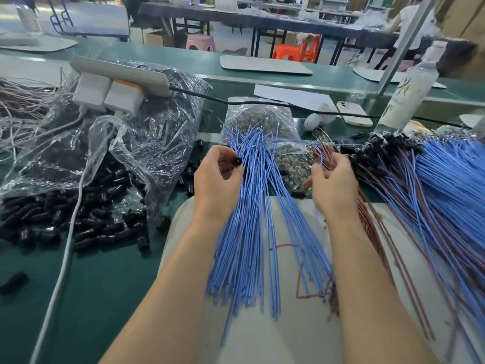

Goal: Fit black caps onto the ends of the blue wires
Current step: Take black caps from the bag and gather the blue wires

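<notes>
My left hand [217,179] pinches one black cap [237,161] at the left edge of a fanned bundle of blue wires [252,219] that lies on a white mat [288,324]. My right hand [333,185] holds a thin blue wire [288,141], which runs level to the left above the bundle. The fingers also rest among several red-brown wires [372,219]. To the right lies a heap of blue wires with black caps on their ends [388,148].
Loose black caps [78,227] spill from a clear plastic bag [126,143] on the green table at the left. A power strip [118,74] with chargers sits on that bag. A bag of metal terminals [262,119], a phone [354,112] and a bottle [409,90] stand behind.
</notes>
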Motion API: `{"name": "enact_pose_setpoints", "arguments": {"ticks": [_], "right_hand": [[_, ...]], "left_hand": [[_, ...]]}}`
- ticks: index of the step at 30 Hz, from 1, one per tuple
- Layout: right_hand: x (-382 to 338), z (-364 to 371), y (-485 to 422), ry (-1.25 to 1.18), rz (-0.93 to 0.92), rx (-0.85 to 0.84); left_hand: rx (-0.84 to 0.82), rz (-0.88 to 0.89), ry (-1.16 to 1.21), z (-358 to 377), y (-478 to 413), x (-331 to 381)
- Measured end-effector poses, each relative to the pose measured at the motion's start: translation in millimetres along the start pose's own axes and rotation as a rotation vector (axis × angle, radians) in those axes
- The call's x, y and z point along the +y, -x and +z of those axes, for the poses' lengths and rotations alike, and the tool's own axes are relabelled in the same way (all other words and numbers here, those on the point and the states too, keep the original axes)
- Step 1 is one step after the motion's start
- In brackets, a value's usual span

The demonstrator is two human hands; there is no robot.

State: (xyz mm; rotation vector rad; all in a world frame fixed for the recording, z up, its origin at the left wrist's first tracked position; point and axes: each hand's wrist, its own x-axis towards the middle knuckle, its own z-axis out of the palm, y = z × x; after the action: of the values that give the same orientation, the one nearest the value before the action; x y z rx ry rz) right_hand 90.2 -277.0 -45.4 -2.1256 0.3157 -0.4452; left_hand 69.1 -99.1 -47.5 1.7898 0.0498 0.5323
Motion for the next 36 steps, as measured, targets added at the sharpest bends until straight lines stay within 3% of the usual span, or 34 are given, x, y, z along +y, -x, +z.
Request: {"name": "enact_pose_setpoints", "arguments": {"ticks": [3, 6, 8, 11, 15, 19, 21, 25, 26, 30, 36], "right_hand": [[2.5, -7.2, -7.3, 0.101, 0.046, -0.031], [-8.5, -12.3, 0.3, -0.050, 0.143, -0.402], [-24.0, -10.4, 11.0, -0.087, 0.090, -0.630], [-46.8, 6.9, 27.7, 0.192, -0.089, -0.845], [-68.4, 30.4, 38.3, 0.596, -0.353, -0.888], [-73.2, 27.2, 32.1, 0.626, -0.418, -0.946], [-65.4, 15.8, 19.5, 0.544, -0.315, -0.869], [-44.7, 5.8, -18.4, 0.422, -0.218, -0.239], [-41.6, 9.3, -24.9, 0.442, -0.227, -0.206], [-31.7, 27.0, -33.9, 0.525, -0.234, -0.360], [-22.9, 35.9, -41.3, 0.437, -0.225, -0.272]], "left_hand": [[0.030, 0.008, 0.007, -1.6, -0.1, 1.3], [0.062, 0.012, 0.009, -1.7, -0.9, 2.0], [0.088, -0.005, 0.053, -1.5, -2.5, 1.8], [0.087, -0.059, 0.152, -1.9, -3.9, 2.5], [0.037, -0.130, 0.189, -0.9, -4.4, 2.4], [-0.086, -0.231, 0.136, 1.7, -7.1, -1.4], [-0.152, -0.241, 0.093, 2.3, -7.6, -3.1], [-0.260, -0.199, -0.111, 8.2, -9.1, 0.1], [-0.301, -0.176, -0.195, 11.6, -9.2, 2.9], [-0.401, -0.054, -0.468, 30.4, -9.9, 14.1], [-0.428, 0.029, -0.718, 51.9, -16.0, 20.4]]}}
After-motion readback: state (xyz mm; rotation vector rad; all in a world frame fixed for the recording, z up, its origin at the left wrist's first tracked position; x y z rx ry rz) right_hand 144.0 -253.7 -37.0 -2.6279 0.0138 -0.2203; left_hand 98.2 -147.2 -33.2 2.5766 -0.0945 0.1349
